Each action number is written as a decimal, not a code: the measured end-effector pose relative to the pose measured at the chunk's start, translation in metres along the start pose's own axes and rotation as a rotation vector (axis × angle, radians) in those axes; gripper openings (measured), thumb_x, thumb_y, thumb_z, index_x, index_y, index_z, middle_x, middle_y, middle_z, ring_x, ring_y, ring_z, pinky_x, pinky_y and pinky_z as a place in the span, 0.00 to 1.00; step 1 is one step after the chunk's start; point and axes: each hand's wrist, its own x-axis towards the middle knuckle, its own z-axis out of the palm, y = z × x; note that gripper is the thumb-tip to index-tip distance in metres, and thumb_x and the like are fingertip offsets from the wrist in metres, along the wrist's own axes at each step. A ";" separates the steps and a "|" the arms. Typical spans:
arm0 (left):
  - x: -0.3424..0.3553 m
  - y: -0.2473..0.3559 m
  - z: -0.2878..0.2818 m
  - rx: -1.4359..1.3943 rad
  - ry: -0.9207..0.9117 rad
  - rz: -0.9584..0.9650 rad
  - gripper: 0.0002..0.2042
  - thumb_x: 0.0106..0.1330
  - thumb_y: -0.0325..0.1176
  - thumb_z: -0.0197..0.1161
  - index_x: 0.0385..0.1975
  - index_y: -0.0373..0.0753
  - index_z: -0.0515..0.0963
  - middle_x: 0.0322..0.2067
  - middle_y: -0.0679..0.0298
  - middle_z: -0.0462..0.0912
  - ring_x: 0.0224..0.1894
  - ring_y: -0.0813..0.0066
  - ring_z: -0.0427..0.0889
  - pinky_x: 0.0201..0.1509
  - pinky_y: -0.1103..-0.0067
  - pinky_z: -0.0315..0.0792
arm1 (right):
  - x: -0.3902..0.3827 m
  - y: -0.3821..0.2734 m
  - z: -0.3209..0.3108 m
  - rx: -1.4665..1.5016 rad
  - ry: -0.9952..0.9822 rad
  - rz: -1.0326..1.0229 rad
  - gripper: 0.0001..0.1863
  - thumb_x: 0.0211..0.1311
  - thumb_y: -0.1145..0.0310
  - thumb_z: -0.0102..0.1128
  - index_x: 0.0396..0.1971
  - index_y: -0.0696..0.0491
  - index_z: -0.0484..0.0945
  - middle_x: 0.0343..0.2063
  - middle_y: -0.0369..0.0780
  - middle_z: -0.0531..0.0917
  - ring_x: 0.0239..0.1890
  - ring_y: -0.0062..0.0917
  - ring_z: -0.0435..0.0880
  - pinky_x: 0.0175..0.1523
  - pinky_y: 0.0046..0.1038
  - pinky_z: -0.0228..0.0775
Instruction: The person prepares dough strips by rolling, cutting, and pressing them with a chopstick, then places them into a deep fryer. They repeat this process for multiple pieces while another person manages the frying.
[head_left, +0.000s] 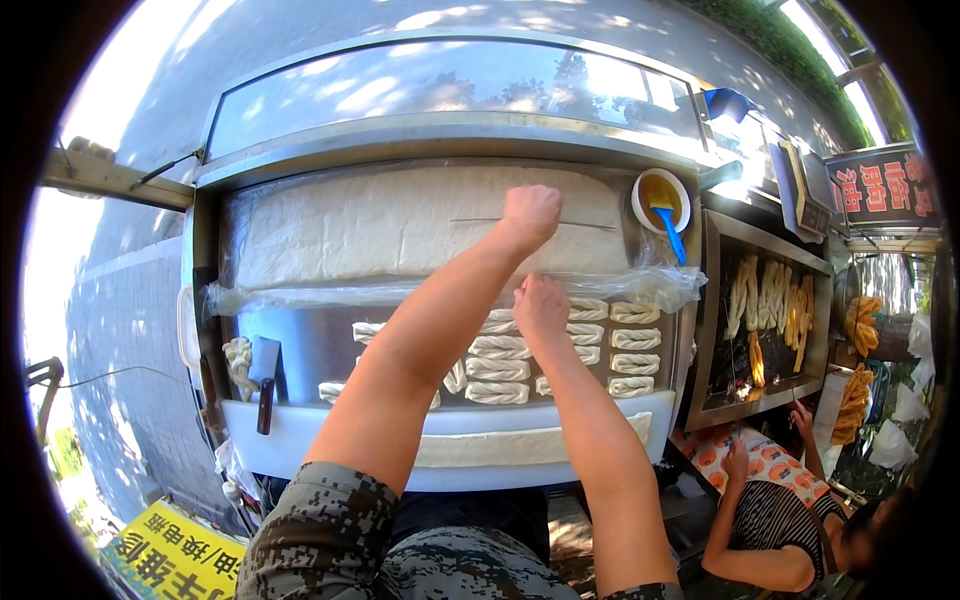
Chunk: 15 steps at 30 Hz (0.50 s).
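Note:
My left hand [531, 215] is a closed fist over the wide slab of dough [350, 225]. A thin dark rod [475, 219] runs out on both sides of the fist, lying along the dough. Nearer to me, my right hand [542, 303] is closed at the dough's near edge, its fingertips on the gathered clear plastic film [430, 291]. Rows of folded, slit dough pieces [497, 368] lie on the metal worktop just below, partly covered by my forearms. A long dough strip [500, 447] rests on the white cutting board [280, 440].
A cleaver [265, 370] lies at the left, its handle over the board. At the right stands a bowl [645, 185] with a blue brush [668, 228]. Beyond it, a fryer [725, 360] holds dough sticks; a co-worker [775, 500] is beside it. A glass panel [450, 90] borders the far side.

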 end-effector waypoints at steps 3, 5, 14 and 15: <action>-0.007 -0.006 -0.005 0.026 -0.022 0.025 0.07 0.54 0.27 0.58 0.27 0.39 0.84 0.31 0.52 0.85 0.37 0.51 0.84 0.39 0.64 0.78 | 0.001 -0.001 0.002 0.002 -0.017 -0.011 0.11 0.54 0.64 0.68 0.33 0.53 0.79 0.33 0.42 0.83 0.41 0.37 0.81 0.48 0.37 0.73; -0.022 -0.022 -0.009 0.044 0.079 0.037 0.06 0.54 0.27 0.58 0.26 0.38 0.83 0.30 0.53 0.85 0.37 0.51 0.83 0.39 0.63 0.77 | 0.001 -0.001 0.002 0.045 -0.026 -0.022 0.11 0.54 0.64 0.68 0.33 0.53 0.79 0.33 0.42 0.83 0.41 0.37 0.81 0.48 0.37 0.73; -0.278 -0.154 -0.086 -0.098 0.271 -0.235 0.04 0.57 0.30 0.62 0.25 0.37 0.80 0.30 0.56 0.80 0.38 0.54 0.79 0.44 0.64 0.73 | 0.003 0.000 -0.004 0.080 -0.043 0.024 0.08 0.54 0.65 0.68 0.29 0.53 0.80 0.32 0.43 0.84 0.40 0.40 0.81 0.47 0.39 0.73; -0.310 -0.172 -0.092 -0.085 0.244 -0.314 0.04 0.56 0.30 0.63 0.26 0.37 0.80 0.31 0.57 0.80 0.39 0.54 0.79 0.44 0.64 0.73 | 0.003 0.000 -0.005 0.082 -0.052 0.026 0.08 0.54 0.65 0.67 0.29 0.53 0.80 0.32 0.43 0.84 0.40 0.40 0.81 0.47 0.39 0.73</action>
